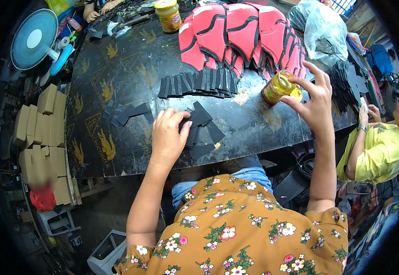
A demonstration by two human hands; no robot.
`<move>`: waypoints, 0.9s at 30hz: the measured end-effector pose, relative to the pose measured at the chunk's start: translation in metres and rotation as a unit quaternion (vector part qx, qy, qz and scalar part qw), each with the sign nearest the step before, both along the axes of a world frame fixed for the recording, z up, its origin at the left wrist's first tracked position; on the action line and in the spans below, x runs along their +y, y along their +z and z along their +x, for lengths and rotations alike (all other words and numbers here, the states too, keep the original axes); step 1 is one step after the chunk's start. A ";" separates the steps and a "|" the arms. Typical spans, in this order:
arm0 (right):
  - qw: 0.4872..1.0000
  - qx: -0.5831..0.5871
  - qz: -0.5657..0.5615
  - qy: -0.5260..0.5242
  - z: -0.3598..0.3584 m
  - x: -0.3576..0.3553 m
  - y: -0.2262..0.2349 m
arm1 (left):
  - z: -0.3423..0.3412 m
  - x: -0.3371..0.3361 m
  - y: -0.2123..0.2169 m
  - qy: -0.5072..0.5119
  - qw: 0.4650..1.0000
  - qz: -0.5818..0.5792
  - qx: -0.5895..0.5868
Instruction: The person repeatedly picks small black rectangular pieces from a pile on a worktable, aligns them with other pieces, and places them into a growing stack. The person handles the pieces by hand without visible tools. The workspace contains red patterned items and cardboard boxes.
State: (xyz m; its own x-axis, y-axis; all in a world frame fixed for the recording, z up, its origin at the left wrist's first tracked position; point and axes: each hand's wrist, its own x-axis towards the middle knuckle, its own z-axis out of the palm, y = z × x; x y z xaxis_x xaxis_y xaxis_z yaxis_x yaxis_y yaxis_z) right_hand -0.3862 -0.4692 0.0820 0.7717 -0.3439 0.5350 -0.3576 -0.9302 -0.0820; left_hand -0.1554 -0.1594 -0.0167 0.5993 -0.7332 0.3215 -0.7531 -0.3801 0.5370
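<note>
My left hand (168,135) lies on a small pile of dark grey cut strips (203,128) near the front edge of the black table (117,68), fingers curled over the top pieces. My right hand (316,98) is raised at the right, fingertips touching the open mouth of a small jar of yellow glue (278,87); the hand does not close around the jar. Behind them lies a row of dark strips (195,85) fanned out under a stack of red shaped pieces with black trim (236,34).
A second yellow-lidded jar (168,14) stands at the far edge. A clear plastic bag (321,30) sits back right. A person in a yellow shirt (376,151) works at the right. A blue fan (35,39) and cardboard boxes (41,133) stand left.
</note>
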 end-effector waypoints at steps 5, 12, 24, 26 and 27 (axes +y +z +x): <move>0.990 0.138 -0.015 -0.019 0.021 -0.018 0.006 | 0.003 0.004 0.004 0.038 0.993 -0.098 0.062; 0.992 0.123 -0.009 0.032 0.023 -0.029 0.000 | 0.003 -0.006 0.007 -0.029 0.999 -0.039 -0.001; 0.994 -0.050 0.074 0.062 -0.030 0.016 -0.014 | -0.008 -0.010 0.006 -0.014 0.932 -0.114 0.343; 0.953 -0.104 0.262 0.108 -0.023 0.037 -0.012 | -0.015 -0.009 0.010 -0.016 0.826 -0.187 0.532; 0.918 -0.121 0.353 0.137 -0.016 0.052 -0.016 | -0.018 -0.011 0.012 -0.041 0.794 -0.196 0.574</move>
State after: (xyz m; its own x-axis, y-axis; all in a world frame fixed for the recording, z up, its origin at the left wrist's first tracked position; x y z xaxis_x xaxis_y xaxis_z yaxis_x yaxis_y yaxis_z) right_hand -0.4025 -0.4169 0.0659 0.7685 -0.4811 0.4217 -0.0091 -0.6673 -0.7447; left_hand -0.1734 -0.1700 -0.0045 0.6178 -0.7632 -0.1894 0.3052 0.0108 0.9522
